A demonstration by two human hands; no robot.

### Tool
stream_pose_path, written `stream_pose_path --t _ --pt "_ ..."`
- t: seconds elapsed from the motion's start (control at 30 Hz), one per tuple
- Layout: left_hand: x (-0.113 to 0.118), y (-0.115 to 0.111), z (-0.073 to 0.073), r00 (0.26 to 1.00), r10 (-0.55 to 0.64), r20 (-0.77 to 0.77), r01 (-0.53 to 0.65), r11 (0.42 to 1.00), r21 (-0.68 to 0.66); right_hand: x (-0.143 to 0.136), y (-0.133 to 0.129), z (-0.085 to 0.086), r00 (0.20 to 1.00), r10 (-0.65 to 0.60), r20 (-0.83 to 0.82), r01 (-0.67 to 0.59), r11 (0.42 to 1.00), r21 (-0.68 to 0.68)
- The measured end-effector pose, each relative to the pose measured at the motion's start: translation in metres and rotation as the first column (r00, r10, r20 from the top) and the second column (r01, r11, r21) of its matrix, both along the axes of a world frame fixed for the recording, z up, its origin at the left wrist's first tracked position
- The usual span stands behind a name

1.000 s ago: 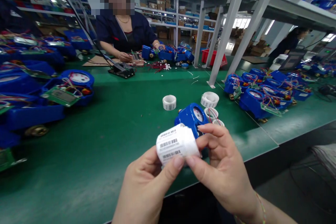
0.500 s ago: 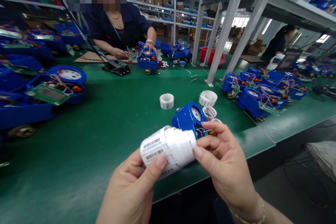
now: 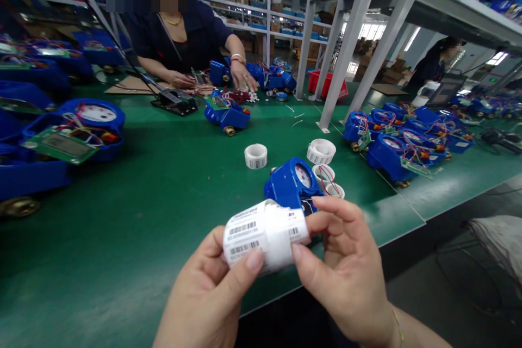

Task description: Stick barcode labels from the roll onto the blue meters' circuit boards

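A roll of white barcode labels (image 3: 265, 236) is held in the lower middle, its layers partly drawn out sideways. My left hand (image 3: 214, 283) grips its left end, thumb on the printed face. At the right end, my right hand (image 3: 346, 261) pinches the label strip between thumb and fingers. Just behind the roll a blue meter (image 3: 287, 179) with a round dial rests on the green table (image 3: 171, 196). Beside it lie smaller label rolls (image 3: 323, 174), with another roll (image 3: 321, 151) behind them and one more (image 3: 255, 156) to the left.
Blue meters (image 3: 92, 119) with circuit boards crowd the left, and more (image 3: 397, 149) stand at the right. Across the table a person (image 3: 183, 43) works near a blue meter (image 3: 227, 111) and a black stand (image 3: 175, 100). Metal shelf posts (image 3: 350, 54) rise behind a red bin (image 3: 326, 84).
The roll's right end has turned and now shows print. Across the table, the person's hand has let go of a meter, and one now sits nearer on the table.
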State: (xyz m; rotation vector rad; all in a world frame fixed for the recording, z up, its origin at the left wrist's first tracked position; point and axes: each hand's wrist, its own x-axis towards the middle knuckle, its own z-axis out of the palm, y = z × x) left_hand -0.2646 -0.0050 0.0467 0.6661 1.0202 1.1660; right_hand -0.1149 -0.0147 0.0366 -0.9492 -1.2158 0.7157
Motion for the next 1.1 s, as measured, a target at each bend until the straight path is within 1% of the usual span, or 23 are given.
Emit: stream_pose_path --t 0.07,0.13,0.33,0.4,0.5,0.7,0.8,0.9,1.0,1.1 --pt "0.001 -0.002 -0.002 0.999 -0.051 -0.012 0.051 0.999 -0.014 0.0 -0.001 -0.003 0.999 0.011 0.05 -0.014 0.998 0.061" --pt "0.002 -0.003 -0.003 0.997 -0.073 -0.015 0.072 0.997 -0.02 0.001 -0.001 -0.006 0.997 0.039 0.064 -0.044 0.996 0.08" --pt "0.002 -0.001 0.002 0.998 0.056 -0.04 -0.055 0.998 0.022 0.008 -0.004 -0.009 0.994 0.109 -0.026 -0.11 0.992 -0.055" --pt "0.002 -0.001 0.003 0.998 0.056 -0.036 -0.056 0.998 0.016 0.008 -0.005 -0.008 0.989 0.136 -0.059 -0.14 0.988 -0.063" --pt "0.0 -0.004 0.001 0.999 0.041 -0.012 -0.041 0.999 0.004 0.008 -0.006 -0.008 0.987 0.143 -0.076 -0.148 0.987 -0.063" --pt "0.0 -0.007 -0.001 1.0 0.031 -0.001 -0.031 0.999 0.024 0.007 -0.005 -0.009 0.992 0.123 -0.007 -0.123 0.992 -0.016" --pt "0.003 -0.006 0.0 0.999 0.043 0.008 -0.043 0.999 0.029 0.008 -0.005 -0.007 0.99 0.144 0.005 -0.144 0.99 -0.013" --pt "0.005 -0.004 0.003 0.998 0.059 0.033 -0.06 0.998 0.036 0.011 -0.007 -0.005 0.986 0.166 -0.025 -0.167 0.985 -0.039" --pt "0.007 -0.003 0.007 0.997 0.042 0.057 -0.042 0.999 0.006 0.016 -0.008 -0.004 0.985 0.167 -0.037 -0.169 0.984 -0.06" --pt "0.009 -0.003 0.011 0.995 0.039 0.096 -0.037 0.999 -0.027 0.02 -0.008 -0.005 0.985 0.173 0.005 -0.173 0.984 -0.037"
